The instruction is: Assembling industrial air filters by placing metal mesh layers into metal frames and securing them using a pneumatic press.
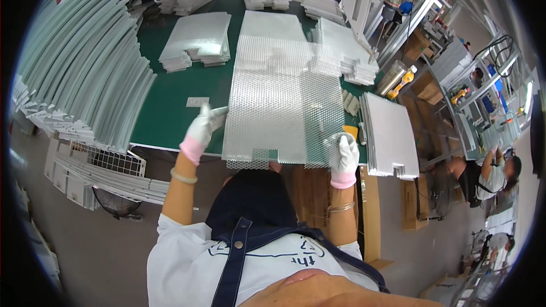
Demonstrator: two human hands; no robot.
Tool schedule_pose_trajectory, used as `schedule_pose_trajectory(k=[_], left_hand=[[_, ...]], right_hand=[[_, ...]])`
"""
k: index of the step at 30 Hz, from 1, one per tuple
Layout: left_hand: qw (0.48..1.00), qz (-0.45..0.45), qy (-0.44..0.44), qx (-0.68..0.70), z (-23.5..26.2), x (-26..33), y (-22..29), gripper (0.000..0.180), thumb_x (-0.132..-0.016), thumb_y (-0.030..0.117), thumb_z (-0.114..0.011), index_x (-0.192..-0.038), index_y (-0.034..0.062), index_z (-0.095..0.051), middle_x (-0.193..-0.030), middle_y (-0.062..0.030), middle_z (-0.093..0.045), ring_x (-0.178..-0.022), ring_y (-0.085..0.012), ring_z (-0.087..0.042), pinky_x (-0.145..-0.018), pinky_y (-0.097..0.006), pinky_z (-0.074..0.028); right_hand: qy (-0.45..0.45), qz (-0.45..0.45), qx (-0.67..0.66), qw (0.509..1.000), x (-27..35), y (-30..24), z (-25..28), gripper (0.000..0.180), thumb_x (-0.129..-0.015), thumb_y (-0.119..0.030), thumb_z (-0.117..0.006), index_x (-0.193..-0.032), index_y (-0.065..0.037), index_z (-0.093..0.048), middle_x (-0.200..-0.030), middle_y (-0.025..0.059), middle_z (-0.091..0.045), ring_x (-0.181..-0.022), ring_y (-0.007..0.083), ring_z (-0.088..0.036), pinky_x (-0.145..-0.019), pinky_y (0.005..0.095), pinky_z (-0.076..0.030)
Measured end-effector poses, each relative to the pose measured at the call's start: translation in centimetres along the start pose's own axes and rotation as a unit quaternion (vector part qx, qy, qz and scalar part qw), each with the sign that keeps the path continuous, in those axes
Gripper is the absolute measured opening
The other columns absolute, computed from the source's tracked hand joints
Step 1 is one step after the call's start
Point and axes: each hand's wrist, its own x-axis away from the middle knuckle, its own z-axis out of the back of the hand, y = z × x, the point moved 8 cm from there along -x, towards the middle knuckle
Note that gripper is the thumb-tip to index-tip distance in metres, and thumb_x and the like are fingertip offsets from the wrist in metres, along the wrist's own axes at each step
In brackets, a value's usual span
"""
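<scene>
A clear sheet with a bubble-like pattern (324,105) lies over a stack of pale notched panels (267,23) on the green table. My right hand (344,152), in a white glove with a pink cuff, is closed on the sheet's near right edge. My left hand (202,129), gloved alike, is beside the left edge of the sheet and stack. Its fingers are apart and point toward that edge; whether the fingertips touch it, I cannot tell. The sheet's near edge hangs slightly past the table's front.
A long row of white panels (74,62) stands at left. Other panel stacks lie at back left (199,34), back right (341,45) and right (391,131). A yellow bottle (402,82) stands beside a metal cylinder (391,78). Below left is a fan (116,202); other people work at right.
</scene>
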Motion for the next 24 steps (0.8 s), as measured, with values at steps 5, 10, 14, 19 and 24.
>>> schedule_pose_trajectory(k=[5, 10, 14, 19, 24], left_hand=[[0.981, -0.058, 0.042, -0.181, -3.6, 6.4, 2.4, 0.036, -0.085, 0.007, -0.056, -0.119, -0.0029, -0.05, -0.104, -0.0063, -0.058, -0.09, -0.0087, -0.053, -0.082, -0.023, -0.043], [0.971, -0.054, 0.13, -0.192, -1.4, 6.1, 1.5, 0.035, -0.081, 0.003, -0.058, -0.115, 0.0002, -0.051, -0.094, -0.0064, -0.061, -0.076, -0.0098, -0.06, -0.064, -0.021, -0.047], [0.969, -0.078, 0.131, -0.194, -0.6, 2.8, 0.9, 0.046, -0.08, 0.003, -0.061, -0.122, -0.0069, -0.044, -0.088, -0.0109, -0.062, -0.073, -0.0134, -0.061, -0.067, -0.024, -0.049], [0.942, -0.082, 0.152, -0.289, 1.6, 0.3, -0.8, 0.052, -0.079, 0.008, -0.064, -0.124, -0.0074, -0.043, -0.085, -0.01, -0.062, -0.076, -0.0132, -0.059, -0.071, -0.025, -0.048], [0.912, -0.042, 0.162, -0.375, 1.9, 0.5, -2.8, 0.056, -0.076, 0.021, -0.068, -0.123, -0.0007, -0.047, -0.082, -0.0071, -0.061, -0.074, -0.0128, -0.059, -0.071, -0.026, -0.048]], right_hand=[[0.04, -0.013, 0.061, 0.997, 0.8, 2.5, -0.5, 0.016, -0.091, -0.014, -0.052, -0.095, 0.0, -0.055, -0.081, 0.0069, -0.06, -0.073, 0.0131, -0.055, -0.071, 0.0255, -0.046], [-0.05, -0.116, 0.157, 0.979, 0.2, 2.8, -3.0, 0.037, -0.084, -0.019, -0.062, -0.112, 0.003, -0.051, -0.08, 0.004, -0.057, -0.072, 0.01, -0.053, -0.066, 0.0233, -0.044], [-0.017, -0.08, 0.309, 0.948, -3.0, 2.7, -3.3, 0.024, -0.081, -0.019, -0.067, -0.087, 0.003, -0.061, -0.072, 0.002, -0.061, -0.064, 0.0074, -0.054, -0.059, 0.0223, -0.045], [0.0, -0.077, 0.451, 0.889, -4.5, 4.8, -2.6, 0.031, -0.08, -0.026, -0.068, -0.08, 0.004, -0.061, -0.067, 0.0033, -0.058, -0.06, 0.0088, -0.051, -0.057, 0.0241, -0.043], [0.0, -0.066, 0.494, 0.867, -4.0, 6.3, -1.6, 0.032, -0.08, -0.03, -0.066, -0.086, 0.001, -0.061, -0.069, 0.0056, -0.059, -0.062, 0.0122, -0.053, -0.061, 0.0266, -0.045]])
